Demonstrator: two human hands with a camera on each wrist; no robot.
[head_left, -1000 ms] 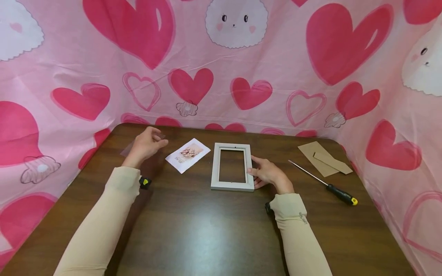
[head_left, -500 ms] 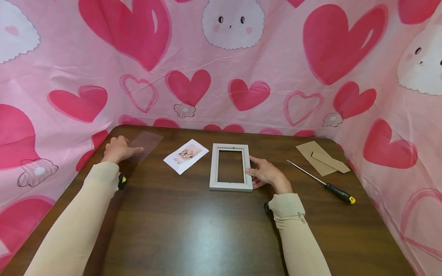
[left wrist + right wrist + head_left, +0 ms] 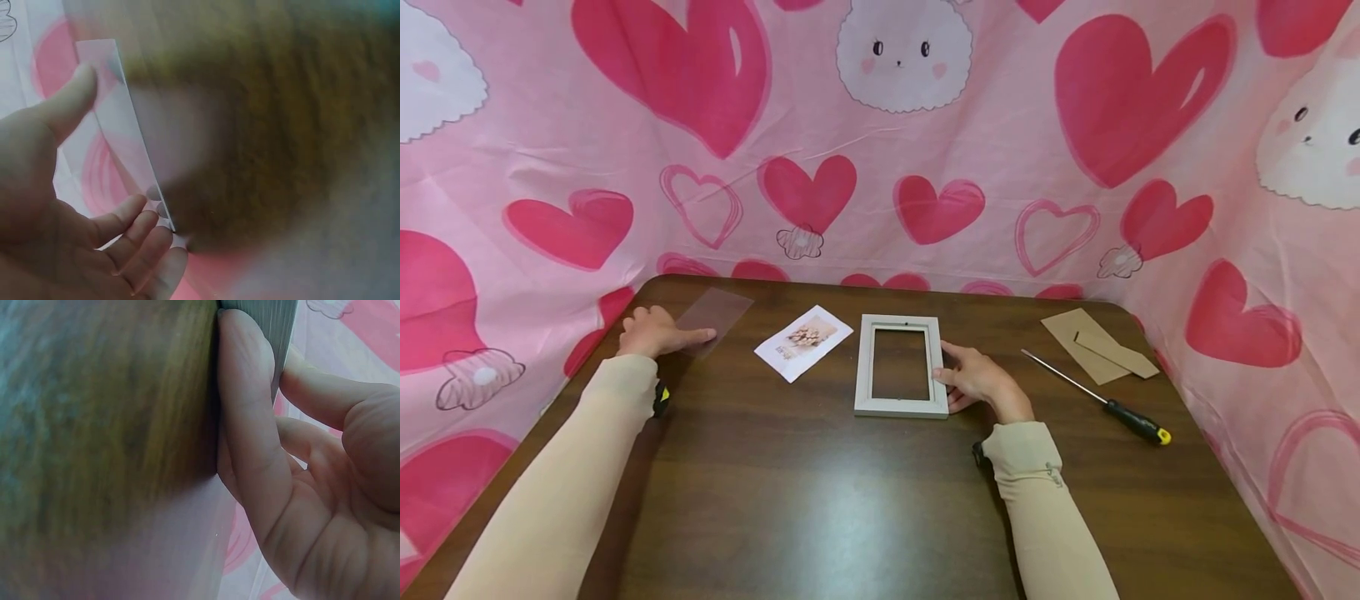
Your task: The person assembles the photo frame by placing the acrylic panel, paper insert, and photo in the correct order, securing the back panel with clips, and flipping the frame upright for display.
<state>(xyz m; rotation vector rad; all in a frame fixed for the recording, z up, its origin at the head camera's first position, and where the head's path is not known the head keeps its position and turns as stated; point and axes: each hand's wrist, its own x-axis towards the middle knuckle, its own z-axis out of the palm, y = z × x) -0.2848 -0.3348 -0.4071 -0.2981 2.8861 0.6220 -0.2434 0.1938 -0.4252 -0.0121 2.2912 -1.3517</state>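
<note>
A clear plastic sheet [image 3: 718, 312] lies flat at the table's far left. My left hand [image 3: 655, 332] is at its left side, thumb stretched over the near part. In the left wrist view, the thumb and loosely bent fingers of the left hand [image 3: 81, 187] are spread along the sheet [image 3: 134, 131], without a clear grip. My right hand [image 3: 976, 377] holds the right side of a pale grey picture frame [image 3: 901, 408], thumb on top and fingers along the outer edge. The frame's opening shows bare table. In the right wrist view, fingers press against the frame's side [image 3: 275, 337].
A small white printed picture [image 3: 803, 343] lies between the sheet and the frame. To the right are a screwdriver [image 3: 1120, 408] with a black and yellow handle, a brown backing board [image 3: 1075, 333] and a brown stand strip [image 3: 1116, 354]. A pink heart-patterned cloth [image 3: 880, 133] surrounds the table.
My left hand has moved left from over the plastic sheet to its left side, exposing more of it. The thumb now reaches over the sheet. My right hand and the picture frame stay put.
</note>
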